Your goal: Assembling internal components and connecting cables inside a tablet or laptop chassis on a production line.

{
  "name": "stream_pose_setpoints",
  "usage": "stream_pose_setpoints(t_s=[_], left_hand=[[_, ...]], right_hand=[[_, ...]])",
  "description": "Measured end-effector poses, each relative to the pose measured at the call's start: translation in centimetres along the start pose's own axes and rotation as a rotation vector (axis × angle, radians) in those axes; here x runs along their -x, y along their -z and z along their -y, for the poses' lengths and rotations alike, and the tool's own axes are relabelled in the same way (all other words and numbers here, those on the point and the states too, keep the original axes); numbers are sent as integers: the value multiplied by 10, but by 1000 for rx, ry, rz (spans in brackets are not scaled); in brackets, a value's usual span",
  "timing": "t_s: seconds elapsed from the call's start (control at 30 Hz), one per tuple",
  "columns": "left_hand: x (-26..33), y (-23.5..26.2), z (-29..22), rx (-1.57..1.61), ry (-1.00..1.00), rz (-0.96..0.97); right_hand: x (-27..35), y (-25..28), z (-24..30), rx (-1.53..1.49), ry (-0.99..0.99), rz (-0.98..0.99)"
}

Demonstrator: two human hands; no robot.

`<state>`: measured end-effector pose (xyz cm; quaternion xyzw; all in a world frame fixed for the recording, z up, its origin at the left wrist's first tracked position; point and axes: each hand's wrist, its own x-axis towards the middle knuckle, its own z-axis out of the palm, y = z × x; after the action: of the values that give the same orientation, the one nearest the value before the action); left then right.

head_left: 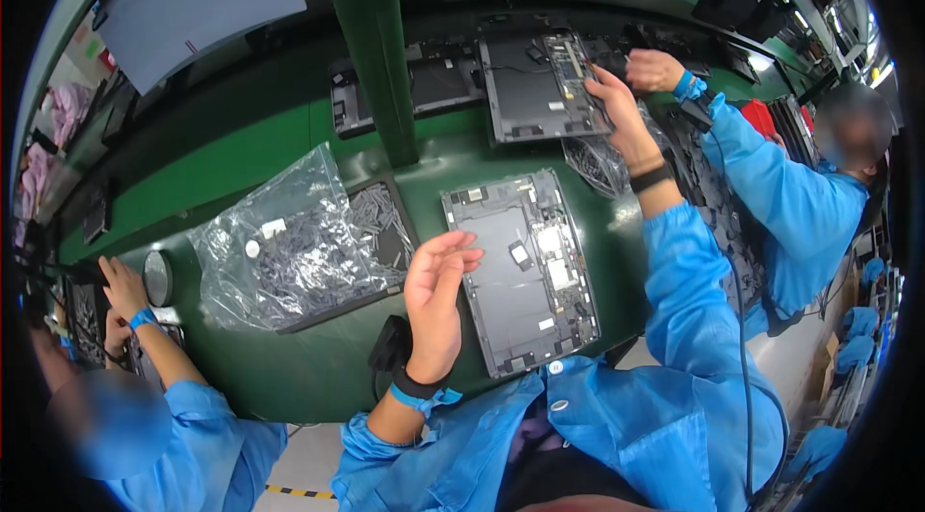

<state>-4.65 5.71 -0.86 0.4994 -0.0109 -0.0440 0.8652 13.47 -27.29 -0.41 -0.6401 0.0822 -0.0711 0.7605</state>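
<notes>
Left hand (438,295) open, empty, beside near laptop base (520,271); right hand (617,103) seemingly gripping far base (540,88).

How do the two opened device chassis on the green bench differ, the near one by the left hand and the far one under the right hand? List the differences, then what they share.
The near chassis lies free, the left hand raised open beside it; the far chassis is touched at its right edge by the right hand. The near chassis shows pale patches inside; the far chassis looks darker, with a strip at its right. Both are grey, rectangular, opened, lying flat on the green bench.
</notes>
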Motion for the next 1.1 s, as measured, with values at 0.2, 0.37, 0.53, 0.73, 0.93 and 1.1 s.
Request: stream_pose_setpoints(t_s=[0.2,0.37,0.53,0.73,0.93,1.1], left_hand=[[-4,8,0,-29,51,27],[-6,12,-5,-56,93,63],[-13,15,1,-87,128,69],[-14,10,2,-99,124,81],[-17,23,-13,-86,122,56],[-80,77,-81,310,45,-184]], right_hand=[[-104,14,-10,117,16,49],[-121,19,-22,262,-29,5],[-121,-18,-24,462,83,3],[-149,-60,-36,726,147,-55],[-144,-117,-66,654,12,31],[-127,-121,-80,1065,242,-117]])
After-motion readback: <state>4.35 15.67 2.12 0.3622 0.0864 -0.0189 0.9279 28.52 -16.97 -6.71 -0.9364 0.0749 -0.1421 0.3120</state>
